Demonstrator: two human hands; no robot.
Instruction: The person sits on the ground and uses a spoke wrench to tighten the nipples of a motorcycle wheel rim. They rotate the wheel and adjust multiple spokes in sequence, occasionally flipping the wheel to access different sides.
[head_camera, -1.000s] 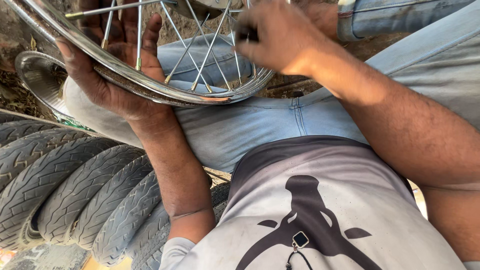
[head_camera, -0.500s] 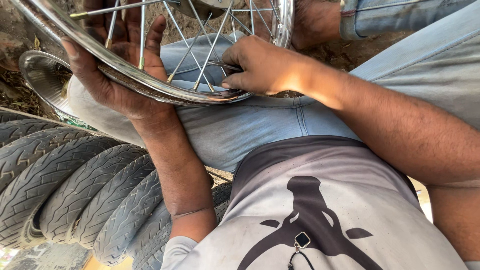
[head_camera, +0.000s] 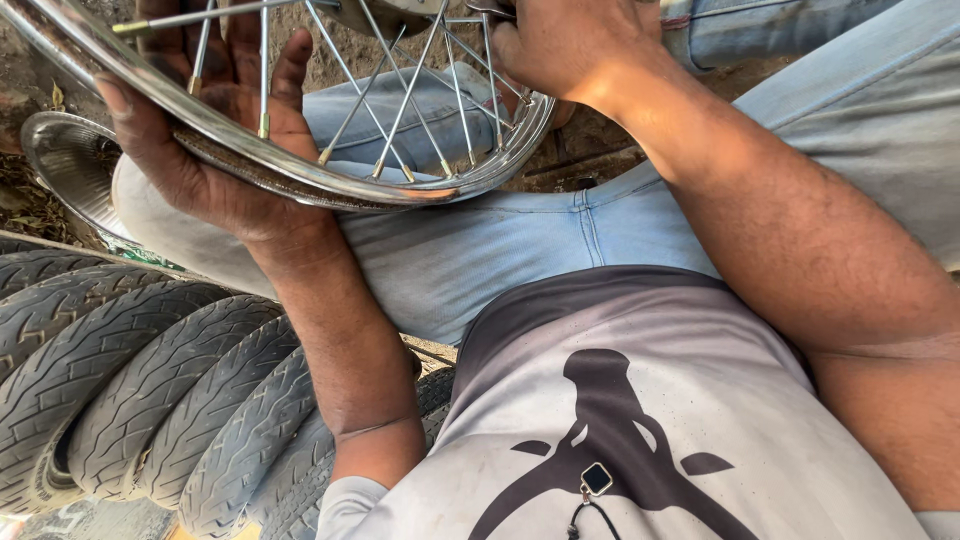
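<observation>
A chrome spoked wheel rim (head_camera: 330, 180) lies across my lap, over pale blue jeans (head_camera: 480, 250). My left hand (head_camera: 205, 130) grips the rim's near edge from below, fingers reaching up between the thin metal spokes (head_camera: 400, 100). At the top of the view my right hand (head_camera: 565, 45) is closed over spokes near the hub, where a bit of a small tool shows at its fingers. The hub itself is mostly cut off by the frame's top edge.
Several black motorcycle tyres (head_camera: 130, 390) lie stacked side by side at lower left, beside my left forearm. A shiny metal dish-shaped part (head_camera: 70, 160) rests on the dirt ground behind the left hand. My grey printed shirt fills the lower right.
My right hand has moved up from the rim's right side to the spokes near the hub. The rim has tilted a little; my left hand keeps its grip.
</observation>
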